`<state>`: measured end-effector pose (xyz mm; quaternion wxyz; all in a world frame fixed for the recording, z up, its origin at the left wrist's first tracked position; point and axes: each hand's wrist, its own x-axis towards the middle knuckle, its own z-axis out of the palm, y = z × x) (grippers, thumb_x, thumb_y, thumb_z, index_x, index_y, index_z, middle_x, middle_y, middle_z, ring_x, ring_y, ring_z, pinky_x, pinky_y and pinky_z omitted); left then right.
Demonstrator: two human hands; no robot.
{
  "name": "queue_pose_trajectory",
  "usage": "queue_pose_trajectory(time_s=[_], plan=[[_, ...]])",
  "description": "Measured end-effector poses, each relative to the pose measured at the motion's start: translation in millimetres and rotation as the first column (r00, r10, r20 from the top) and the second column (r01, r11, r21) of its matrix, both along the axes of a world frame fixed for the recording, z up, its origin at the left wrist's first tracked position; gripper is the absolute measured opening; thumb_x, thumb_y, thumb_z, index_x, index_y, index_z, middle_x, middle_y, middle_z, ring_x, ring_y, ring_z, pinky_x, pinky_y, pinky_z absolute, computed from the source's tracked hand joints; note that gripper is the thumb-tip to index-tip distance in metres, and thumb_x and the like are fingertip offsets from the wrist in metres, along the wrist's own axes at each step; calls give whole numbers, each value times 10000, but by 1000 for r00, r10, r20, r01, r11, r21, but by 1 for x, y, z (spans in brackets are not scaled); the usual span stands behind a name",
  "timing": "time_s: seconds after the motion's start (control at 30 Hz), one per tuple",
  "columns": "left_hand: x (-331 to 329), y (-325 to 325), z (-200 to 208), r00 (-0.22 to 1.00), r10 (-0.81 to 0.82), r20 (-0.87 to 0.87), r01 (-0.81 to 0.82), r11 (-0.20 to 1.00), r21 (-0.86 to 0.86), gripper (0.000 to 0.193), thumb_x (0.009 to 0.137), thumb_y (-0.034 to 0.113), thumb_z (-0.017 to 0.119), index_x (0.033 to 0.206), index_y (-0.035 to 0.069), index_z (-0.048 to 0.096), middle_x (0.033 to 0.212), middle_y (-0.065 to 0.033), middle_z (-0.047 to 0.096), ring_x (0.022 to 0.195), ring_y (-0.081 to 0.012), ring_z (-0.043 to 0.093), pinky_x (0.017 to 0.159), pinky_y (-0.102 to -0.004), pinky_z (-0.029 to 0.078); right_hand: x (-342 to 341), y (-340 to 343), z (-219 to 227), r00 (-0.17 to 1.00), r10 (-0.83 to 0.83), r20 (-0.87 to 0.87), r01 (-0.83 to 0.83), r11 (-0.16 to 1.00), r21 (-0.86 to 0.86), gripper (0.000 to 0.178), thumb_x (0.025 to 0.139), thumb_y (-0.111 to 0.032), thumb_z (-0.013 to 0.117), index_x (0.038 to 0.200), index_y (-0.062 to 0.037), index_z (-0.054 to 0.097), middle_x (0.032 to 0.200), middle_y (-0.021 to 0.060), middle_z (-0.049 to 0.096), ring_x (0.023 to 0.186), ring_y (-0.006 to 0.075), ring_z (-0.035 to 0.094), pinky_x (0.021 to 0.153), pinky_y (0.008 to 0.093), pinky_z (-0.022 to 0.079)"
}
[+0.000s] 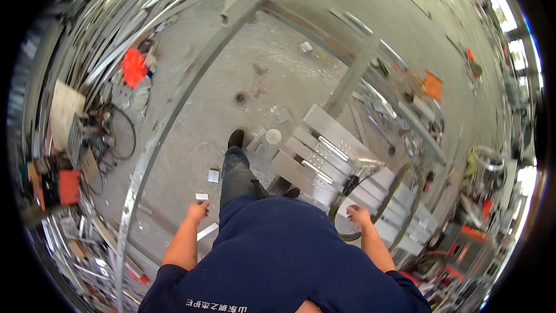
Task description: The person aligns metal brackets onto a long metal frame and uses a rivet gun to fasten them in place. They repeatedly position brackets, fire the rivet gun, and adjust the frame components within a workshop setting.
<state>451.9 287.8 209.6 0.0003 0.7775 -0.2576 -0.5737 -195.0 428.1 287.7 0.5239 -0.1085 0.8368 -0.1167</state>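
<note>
My left hand (pixel 198 213) is closed to the left of my legs, with a small pale rectangular plate (pixel 201 196) at its fingertips. My right hand (pixel 358 215) hangs over the right side, its fingers curled together; whatever they hold, if anything, is too small to make out. Beneath that hand are a looped dark cable (pixel 417 197) and a bench of flat grey metal slabs (pixel 324 120). Two shiny metal bars (pixel 333 148) and many small bits lie on the slabs. Another small square plate (pixel 214 175) rests on the floor beside my leg.
A long metal beam (pixel 168 122) crosses the left side, and a steel frame post (pixel 353 75) stands ahead right. Metal strips (pixel 110 40) are heaped at far left. An orange-red bag (pixel 134 68) lies by them. A red-and-grey machine (pixel 466 249) stands at right.
</note>
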Motion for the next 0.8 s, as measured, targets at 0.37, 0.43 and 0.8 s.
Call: queue_pose_trajectory(time_s=[0.37, 0.43, 0.8], plan=[[-9, -113, 45, 960, -257, 116, 273, 949, -157, 374, 906, 299, 721, 1032, -51, 691, 795, -120, 703, 647, -187, 654, 590, -336, 531, 54, 31, -30, 988, -136, 77, 146, 979, -143, 271, 908, -181, 699, 1071, 35, 713, 836, 79, 704, 675, 138, 627, 614, 292, 508], [-13, -148, 64, 939, -304, 160, 333, 921, -203, 373, 904, 302, 721, 1022, -51, 694, 810, -121, 707, 682, -187, 663, 621, -343, 535, 58, 35, -35, 993, -84, 84, 93, 990, -108, 281, 900, -208, 709, 1058, 24, 716, 817, 69, 699, 661, 138, 625, 604, 295, 506], [-112, -607, 18, 763, -459, 454, 645, 502, -576, 574, 870, 432, 728, 1162, -53, 632, 1075, -260, 683, 1001, -400, 664, 858, -456, 526, 111, -20, 4, 886, -462, 23, 457, 882, 114, 300, 919, -168, 675, 1096, 74, 679, 864, 137, 705, 663, 214, 669, 593, 346, 566]])
